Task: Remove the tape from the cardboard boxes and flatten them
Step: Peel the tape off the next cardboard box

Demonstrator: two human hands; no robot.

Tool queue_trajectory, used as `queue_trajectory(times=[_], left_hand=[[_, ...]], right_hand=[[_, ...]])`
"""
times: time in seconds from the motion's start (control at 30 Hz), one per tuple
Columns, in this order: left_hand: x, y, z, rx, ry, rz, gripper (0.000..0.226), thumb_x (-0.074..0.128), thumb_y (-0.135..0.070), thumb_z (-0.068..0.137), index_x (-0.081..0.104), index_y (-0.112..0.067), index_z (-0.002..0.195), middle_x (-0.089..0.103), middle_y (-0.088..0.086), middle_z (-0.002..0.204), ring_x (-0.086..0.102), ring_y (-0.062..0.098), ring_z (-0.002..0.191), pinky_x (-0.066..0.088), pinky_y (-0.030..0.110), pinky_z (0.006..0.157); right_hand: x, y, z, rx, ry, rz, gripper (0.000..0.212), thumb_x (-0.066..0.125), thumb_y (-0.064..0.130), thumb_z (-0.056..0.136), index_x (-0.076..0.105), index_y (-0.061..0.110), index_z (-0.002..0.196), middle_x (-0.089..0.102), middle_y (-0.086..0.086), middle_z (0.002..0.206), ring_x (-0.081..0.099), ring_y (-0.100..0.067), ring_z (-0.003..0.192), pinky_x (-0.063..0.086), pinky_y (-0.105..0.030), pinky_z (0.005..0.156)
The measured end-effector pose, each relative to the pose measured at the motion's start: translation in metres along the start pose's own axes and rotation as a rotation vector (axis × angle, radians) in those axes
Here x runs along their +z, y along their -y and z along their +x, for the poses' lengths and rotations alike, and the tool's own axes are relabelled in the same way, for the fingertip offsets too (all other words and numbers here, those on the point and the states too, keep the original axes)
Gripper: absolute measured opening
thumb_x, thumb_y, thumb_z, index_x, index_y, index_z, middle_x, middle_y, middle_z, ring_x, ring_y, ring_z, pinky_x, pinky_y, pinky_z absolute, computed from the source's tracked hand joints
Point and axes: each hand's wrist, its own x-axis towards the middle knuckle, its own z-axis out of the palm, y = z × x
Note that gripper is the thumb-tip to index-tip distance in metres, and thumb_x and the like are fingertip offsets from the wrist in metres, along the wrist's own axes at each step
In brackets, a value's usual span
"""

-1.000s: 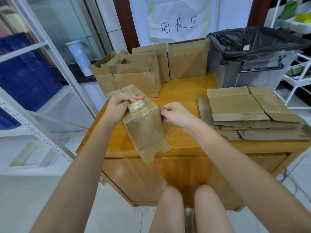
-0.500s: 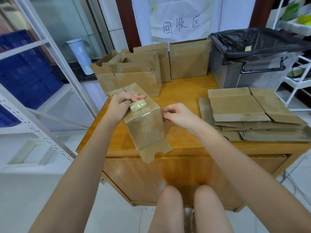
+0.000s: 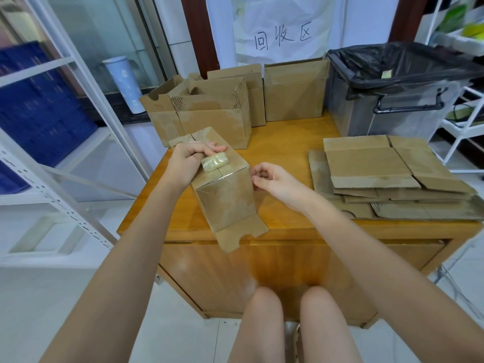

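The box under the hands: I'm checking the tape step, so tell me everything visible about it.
The box is small, brown corrugated cardboard, still erect and tilted on the wooden table near its front-left edge. Clear tape shines along its top seam. A notched flap hangs open over the table edge. The left hand holds its top, gripping a tape wad; the right hand touches its right edge.

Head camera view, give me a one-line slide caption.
Left hand steadies a brown cardboard box and holds a balled tape wad; right hand picks at its edge.
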Motion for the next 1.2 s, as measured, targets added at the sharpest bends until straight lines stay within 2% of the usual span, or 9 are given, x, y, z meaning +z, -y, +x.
queue_trajectory(times=[0.13, 0.27, 0.43, 0.57, 0.63, 0.77, 0.97, 1.07, 1.2], left_hand=[[0.001, -0.002, 0.0, -0.005, -0.007, -0.002, 0.043, 0.04, 0.015, 0.091, 0.068, -0.011, 0.072, 0.071, -0.007, 0.098, 0.057, -0.002, 0.11, 0.041, 0.01, 0.095], [0.002, -0.003, -0.002, 0.003, -0.01, 0.01, 0.043, 0.039, 0.015, 0.09, 0.069, -0.011, 0.072, 0.071, -0.001, 0.102, 0.057, -0.001, 0.11, 0.041, 0.009, 0.094], [0.001, -0.002, -0.001, -0.012, -0.008, 0.01, 0.046, 0.039, 0.015, 0.089, 0.069, -0.014, 0.071, 0.072, -0.02, 0.09, 0.057, 0.0, 0.112, 0.04, 0.017, 0.101], [0.001, -0.002, -0.002, -0.014, -0.016, 0.013, 0.045, 0.04, 0.014, 0.089, 0.07, -0.014, 0.07, 0.072, -0.021, 0.09, 0.057, 0.002, 0.113, 0.039, 0.023, 0.104], [0.001, -0.003, -0.002, -0.011, -0.019, 0.009, 0.046, 0.04, 0.015, 0.089, 0.069, -0.014, 0.07, 0.072, -0.018, 0.093, 0.057, 0.004, 0.115, 0.04, 0.023, 0.105], [0.002, -0.002, -0.002, 0.0, -0.014, -0.005, 0.046, 0.04, 0.015, 0.089, 0.07, -0.015, 0.07, 0.072, -0.018, 0.093, 0.057, 0.005, 0.116, 0.041, 0.022, 0.103], [-0.001, -0.002, -0.003, 0.009, 0.0, -0.015, 0.048, 0.038, 0.016, 0.089, 0.069, -0.015, 0.07, 0.072, -0.022, 0.088, 0.056, 0.001, 0.114, 0.041, 0.016, 0.099], [-0.003, -0.003, -0.005, 0.009, 0.004, -0.02, 0.047, 0.037, 0.017, 0.088, 0.068, -0.013, 0.07, 0.073, -0.021, 0.088, 0.057, -0.003, 0.111, 0.042, 0.01, 0.095], [-0.006, -0.004, -0.006, 0.004, 0.011, -0.016, 0.044, 0.037, 0.017, 0.089, 0.068, -0.009, 0.071, 0.073, -0.02, 0.089, 0.058, -0.003, 0.112, 0.042, 0.011, 0.095]], right_hand=[[0.005, -0.004, 0.0, 0.056, 0.014, -0.012, 0.025, 0.044, 0.012, 0.101, 0.058, 0.007, 0.12, 0.063, -0.008, 0.119, 0.059, -0.021, 0.11, 0.045, -0.039, 0.103], [0.007, -0.006, -0.002, 0.058, -0.028, -0.001, 0.028, 0.043, 0.01, 0.101, 0.062, 0.004, 0.121, 0.065, -0.006, 0.118, 0.06, -0.021, 0.108, 0.047, -0.039, 0.101], [0.006, -0.003, -0.004, 0.025, -0.074, -0.068, 0.018, 0.048, 0.01, 0.098, 0.065, 0.01, 0.099, 0.063, -0.001, 0.101, 0.06, -0.017, 0.095, 0.047, -0.031, 0.095], [0.004, -0.002, -0.004, 0.016, -0.095, -0.046, 0.015, 0.052, 0.011, 0.097, 0.065, 0.014, 0.09, 0.062, 0.006, 0.089, 0.058, -0.01, 0.086, 0.048, -0.03, 0.093], [0.004, -0.001, -0.002, 0.026, -0.12, -0.007, 0.013, 0.055, 0.011, 0.095, 0.067, 0.014, 0.089, 0.064, 0.004, 0.088, 0.059, -0.012, 0.085, 0.05, -0.03, 0.091], [0.004, 0.0, 0.001, 0.075, -0.133, 0.104, 0.018, 0.057, 0.003, 0.092, 0.068, 0.011, 0.081, 0.064, 0.008, 0.085, 0.059, -0.005, 0.079, 0.054, -0.017, 0.075], [0.003, -0.004, 0.004, 0.159, -0.116, 0.249, 0.017, 0.059, 0.002, 0.091, 0.068, 0.013, 0.081, 0.066, 0.007, 0.085, 0.06, -0.006, 0.075, 0.051, -0.011, 0.062], [0.004, -0.004, 0.006, 0.164, -0.104, 0.244, 0.017, 0.059, 0.002, 0.091, 0.068, 0.013, 0.082, 0.067, 0.003, 0.089, 0.059, -0.008, 0.075, 0.053, -0.014, 0.067], [0.005, -0.002, 0.01, 0.191, -0.059, 0.243, 0.019, 0.059, 0.001, 0.091, 0.068, 0.014, 0.08, 0.066, 0.005, 0.085, 0.059, -0.009, 0.075, 0.053, -0.018, 0.074]])
